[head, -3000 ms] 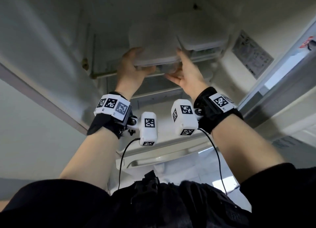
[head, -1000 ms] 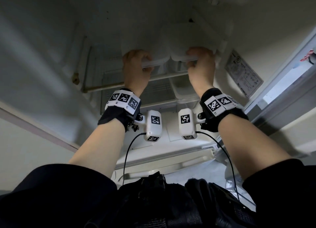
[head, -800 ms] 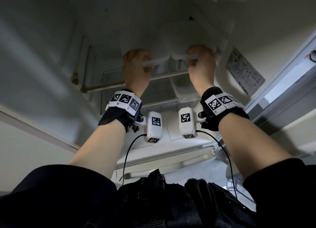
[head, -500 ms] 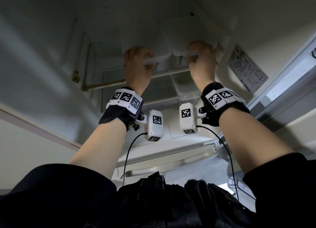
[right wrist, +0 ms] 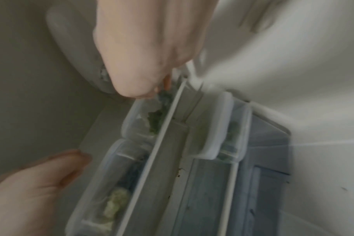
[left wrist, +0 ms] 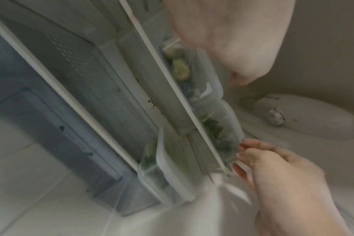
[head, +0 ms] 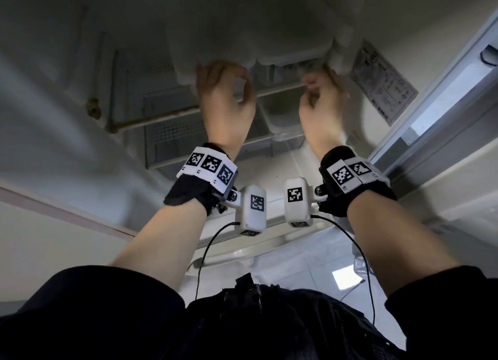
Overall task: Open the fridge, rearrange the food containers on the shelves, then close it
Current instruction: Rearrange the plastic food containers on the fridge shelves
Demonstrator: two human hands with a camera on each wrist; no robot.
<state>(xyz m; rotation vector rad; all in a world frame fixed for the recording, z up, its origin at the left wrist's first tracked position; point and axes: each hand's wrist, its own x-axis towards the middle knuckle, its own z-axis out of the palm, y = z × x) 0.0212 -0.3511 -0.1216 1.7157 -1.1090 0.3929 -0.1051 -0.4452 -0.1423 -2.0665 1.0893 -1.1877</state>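
Note:
Two clear food containers with white lids sit side by side on the fridge's top shelf (head: 161, 117). The left container (head: 210, 41) holds pale green slices (left wrist: 180, 68); the right container (head: 293, 44) holds dark leafy greens (left wrist: 212, 131). My left hand (head: 226, 95) hangs just in front of the left one, fingers loosely curled, holding nothing. My right hand (head: 320, 98) is at the right container's front corner, its curled fingertips (left wrist: 243, 145) touching the box without gripping it. Both hands are blurred.
A third lidded container (head: 280, 117) with greens sits on the shelf below, to the right. A label sticker (head: 382, 82) is on the fridge's right inner wall. The open door's edge (head: 444, 90) runs along the right. A light housing (left wrist: 303, 116) bulges from the ceiling.
Both hands held the containers' front edges on the top shelf. Now they have drawn back toward me, the left hand fully off its container. The containers stay side by side.

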